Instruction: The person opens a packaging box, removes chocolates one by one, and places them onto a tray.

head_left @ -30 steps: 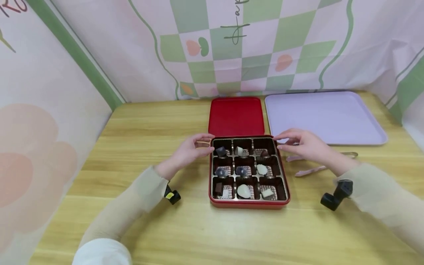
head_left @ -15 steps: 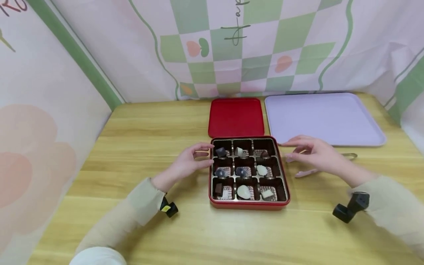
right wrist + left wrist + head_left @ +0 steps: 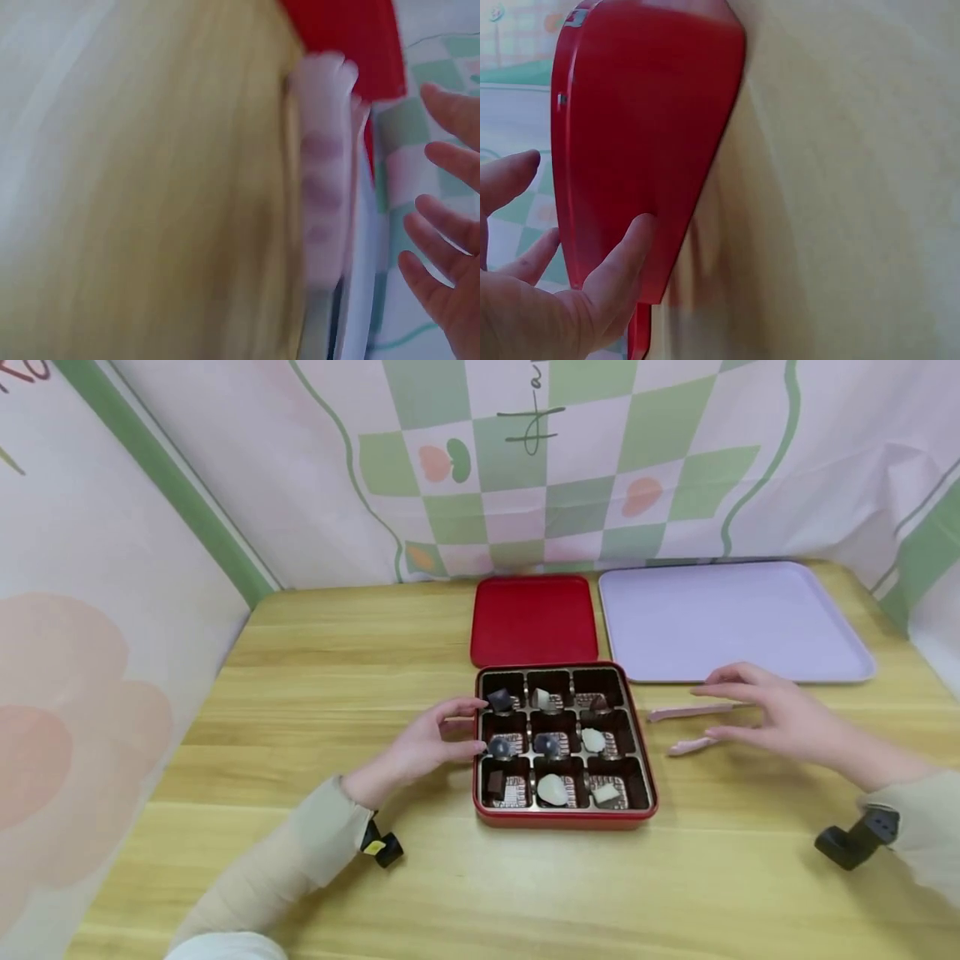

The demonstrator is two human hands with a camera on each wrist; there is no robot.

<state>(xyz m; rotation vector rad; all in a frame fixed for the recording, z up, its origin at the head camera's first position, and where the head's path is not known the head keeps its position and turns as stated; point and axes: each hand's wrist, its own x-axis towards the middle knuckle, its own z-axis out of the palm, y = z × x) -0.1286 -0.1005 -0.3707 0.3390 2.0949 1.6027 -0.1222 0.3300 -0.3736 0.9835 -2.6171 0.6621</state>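
A red tin [image 3: 566, 820] with a brown divided insert holds chocolates of several shapes, one in each compartment. There is a white shell-like chocolate [image 3: 552, 790] in the front row and a dark round chocolate [image 3: 547, 744] in the middle row. My left hand [image 3: 420, 745] rests fingertips against the tin's left wall, thumb and fingers spread; the left wrist view shows a finger at the red side [image 3: 645, 142]. Right of the tin, my right hand [image 3: 787, 718] is spread above a pair of tongs with pink tips [image 3: 690, 712], holding nothing. The hand covers the tongs' rear part.
A red lid [image 3: 534, 620] lies behind the tin. To its right is a pale purple tray [image 3: 738, 618]. The wooden table [image 3: 322, 652] meets a patterned cloth [image 3: 517, 518] at the back, and another cloth hangs on the left.
My right hand has left the tin's right edge and moved rightward over the tongs. My left hand has slid slightly toward me along the tin's left side.
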